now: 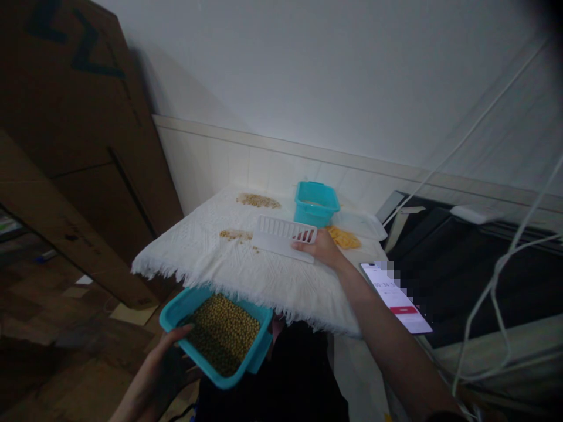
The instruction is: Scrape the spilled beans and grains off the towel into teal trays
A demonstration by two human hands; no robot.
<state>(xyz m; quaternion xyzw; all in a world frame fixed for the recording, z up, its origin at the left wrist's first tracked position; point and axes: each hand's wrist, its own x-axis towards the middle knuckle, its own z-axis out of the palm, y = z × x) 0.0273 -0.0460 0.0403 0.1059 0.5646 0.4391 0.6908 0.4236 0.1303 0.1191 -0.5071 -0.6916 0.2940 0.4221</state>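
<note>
My left hand point(165, 349) grips the rim of a teal plastic container point(266, 328), thumb over the edge, just below the table's front edge. Round yellowish beans point(224, 331) fill much of it. Over the table, my right hand point(324, 249) is closed on a white slotted plastic holder point(279, 240), its solid side low against the cloth. A small patch of beans point(233, 235) lies at the holder's left end. Farther back is a larger patch of pale beans or grains point(258, 201).
A white fringed cloth point(197, 249) covers the table. At the back stand another teal container point(308, 212), a clear lid point(363, 224) and some yellow material point(345, 237). A lit phone point(391, 296) lies right, near white cables point(495, 281). Tall cardboard boxes point(88, 117) stand left.
</note>
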